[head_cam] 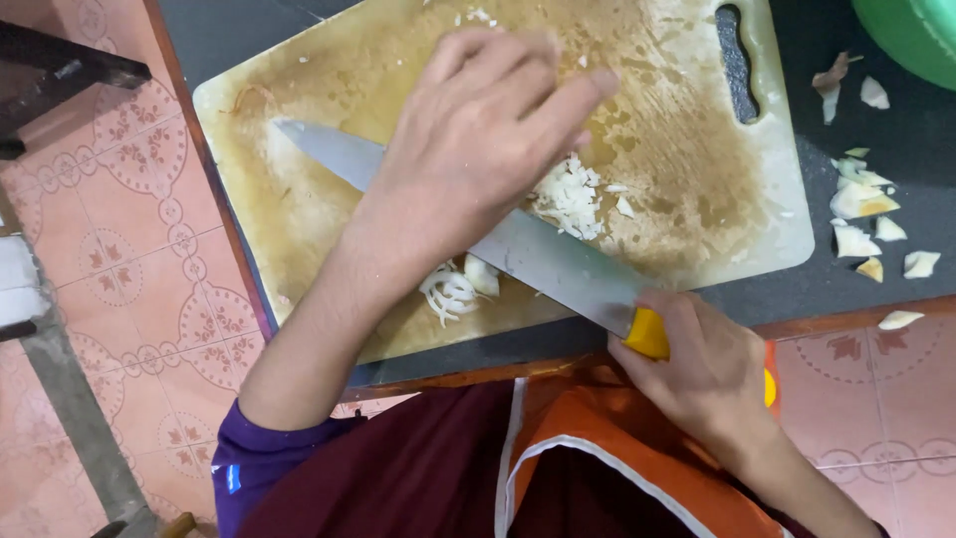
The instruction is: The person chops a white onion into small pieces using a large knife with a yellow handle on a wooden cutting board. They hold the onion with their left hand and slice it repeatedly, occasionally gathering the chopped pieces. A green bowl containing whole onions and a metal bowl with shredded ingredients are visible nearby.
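Observation:
A worn, stained cutting board (697, 149) lies on a dark counter. My right hand (712, 374) grips the yellow handle of a large knife (543, 261), whose blade runs diagonally across the board. My left hand (478, 139) rests flat on top of the blade, fingers spread and pointing right. A small pile of finely chopped white onion (570, 196) sits beside the blade under my fingertips. Thin onion slivers (453, 289) lie on the near side of the blade.
Onion skins and trimmings (861, 204) are scattered on the dark counter (896, 120) right of the board. A green bowl edge (911, 35) shows at the top right. Patterned pink floor tiles (119, 249) lie to the left, below the counter's wooden edge.

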